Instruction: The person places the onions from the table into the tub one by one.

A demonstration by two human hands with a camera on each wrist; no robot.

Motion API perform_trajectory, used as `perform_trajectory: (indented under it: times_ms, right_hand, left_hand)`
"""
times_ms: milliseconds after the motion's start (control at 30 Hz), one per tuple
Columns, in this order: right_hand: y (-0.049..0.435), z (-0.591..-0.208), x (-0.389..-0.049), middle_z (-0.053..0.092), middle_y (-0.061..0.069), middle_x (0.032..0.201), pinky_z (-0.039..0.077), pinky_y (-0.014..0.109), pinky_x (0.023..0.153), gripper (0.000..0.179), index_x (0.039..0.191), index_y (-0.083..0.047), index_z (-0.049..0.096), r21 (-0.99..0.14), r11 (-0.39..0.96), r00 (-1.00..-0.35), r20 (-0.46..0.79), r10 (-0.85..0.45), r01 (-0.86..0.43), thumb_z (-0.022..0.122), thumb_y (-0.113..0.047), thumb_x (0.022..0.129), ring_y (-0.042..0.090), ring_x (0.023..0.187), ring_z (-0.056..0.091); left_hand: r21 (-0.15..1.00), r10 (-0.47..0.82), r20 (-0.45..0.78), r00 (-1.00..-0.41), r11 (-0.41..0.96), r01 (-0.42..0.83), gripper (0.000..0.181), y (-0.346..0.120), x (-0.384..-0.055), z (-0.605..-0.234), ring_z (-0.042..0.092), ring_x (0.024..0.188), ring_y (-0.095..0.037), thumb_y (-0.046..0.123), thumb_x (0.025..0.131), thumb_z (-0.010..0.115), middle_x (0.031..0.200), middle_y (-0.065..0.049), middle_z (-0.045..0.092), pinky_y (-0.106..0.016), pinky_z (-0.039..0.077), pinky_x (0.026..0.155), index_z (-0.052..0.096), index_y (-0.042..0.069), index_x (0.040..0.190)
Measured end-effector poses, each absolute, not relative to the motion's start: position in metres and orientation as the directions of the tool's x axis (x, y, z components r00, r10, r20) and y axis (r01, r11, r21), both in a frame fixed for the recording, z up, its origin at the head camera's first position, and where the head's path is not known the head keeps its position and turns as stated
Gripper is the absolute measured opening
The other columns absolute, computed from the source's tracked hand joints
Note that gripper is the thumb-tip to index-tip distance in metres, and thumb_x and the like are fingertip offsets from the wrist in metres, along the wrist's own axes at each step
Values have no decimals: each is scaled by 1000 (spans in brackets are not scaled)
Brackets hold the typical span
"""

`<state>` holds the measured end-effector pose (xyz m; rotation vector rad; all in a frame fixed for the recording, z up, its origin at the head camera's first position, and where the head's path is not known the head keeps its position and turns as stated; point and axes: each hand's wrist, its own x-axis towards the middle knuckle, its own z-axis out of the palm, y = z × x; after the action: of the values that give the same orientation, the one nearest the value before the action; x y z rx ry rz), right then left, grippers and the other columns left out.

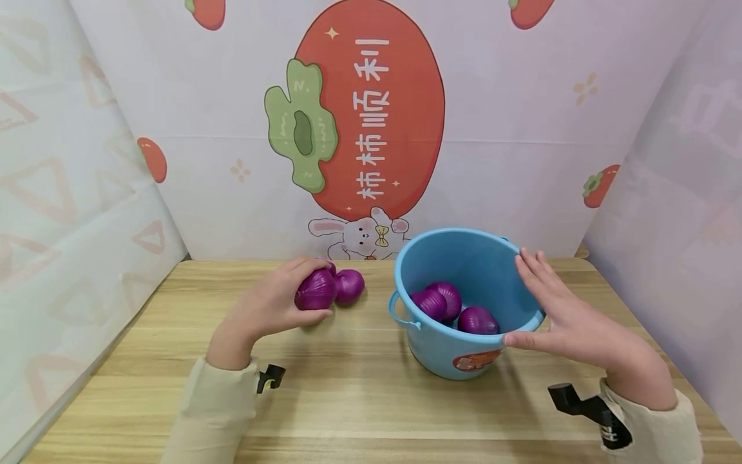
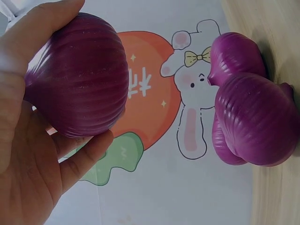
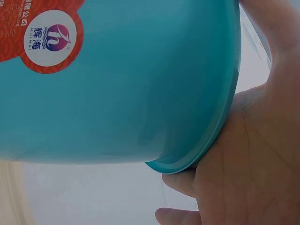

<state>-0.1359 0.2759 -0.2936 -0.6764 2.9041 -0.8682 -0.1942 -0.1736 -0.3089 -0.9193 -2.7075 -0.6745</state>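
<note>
My left hand [image 1: 272, 299] grips a purple onion [image 2: 86, 75], thumb on one side and fingers on the other. In the left wrist view the onion is apart from other purple onions [image 2: 258, 119], which cluster on the wooden table. One of these onions [image 1: 350, 287] shows just right of the hand in the head view. To the right stands a light blue bucket [image 1: 440, 351] with a side handle, with purple onions [image 1: 478, 320] lying inside. My right hand [image 1: 570, 325] rests against the bucket's right rim, fingers extended and thumb along the front edge.
The wooden table [image 1: 348, 412] ends at a back wall sheet [image 1: 498, 174] printed with a large persimmon and a rabbit. White patterned sheets [image 1: 64, 212] close off both sides. A red label [image 3: 49, 37] is on the bucket's outside.
</note>
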Motion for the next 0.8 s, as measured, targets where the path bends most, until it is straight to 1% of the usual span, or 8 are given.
perform_trajectory:
  times_ms: [100,300,433,600,800]
  right_hand:
    - [276,-294,-136,-12,6,168,15,83,104,120,160,-14,-2,-529,749,-904,89,-419,-399,82,-40,79,32,153,-22]
    - [275,-293,-136,-9,7,168,18,83,102,119,160,-14,-2,-525,755,-907,86,-412,-393,81,-41,79,32,153,-20]
    - [276,-294,-136,-11,10,168,15,83,104,121,160,-11,-2,-527,748,-902,90,-423,-404,82,-39,78,34,153,-21]
    - [277,-294,-137,-12,10,168,13,82,105,121,160,-11,-2,-530,745,-901,91,-425,-405,83,-39,78,35,152,-22]
    - [276,-293,-137,-9,9,168,20,83,102,120,160,-13,-2,-527,752,-906,87,-415,-395,82,-40,79,33,153,-20]
  left_hand:
    - [368,523,341,-781,690,623,70,-172,-194,-309,62,116,-22,38,75,86,132,-4,60,-43,57,94,57,14,133]
    - [413,506,370,-779,661,626,70,-171,-195,-309,62,113,-20,37,74,87,129,-3,61,-41,58,92,57,13,131]
    - [425,497,390,-776,650,630,72,-170,-196,-309,62,113,-22,33,73,89,129,-5,61,-41,58,92,56,10,132]
    - [427,487,400,-776,651,628,72,-167,-194,-307,62,114,-23,31,73,89,131,-6,60,-41,58,91,55,12,133]
    - [414,489,428,-760,641,646,73,-162,-193,-303,62,113,-22,34,73,88,130,-5,60,-40,59,89,55,13,135]
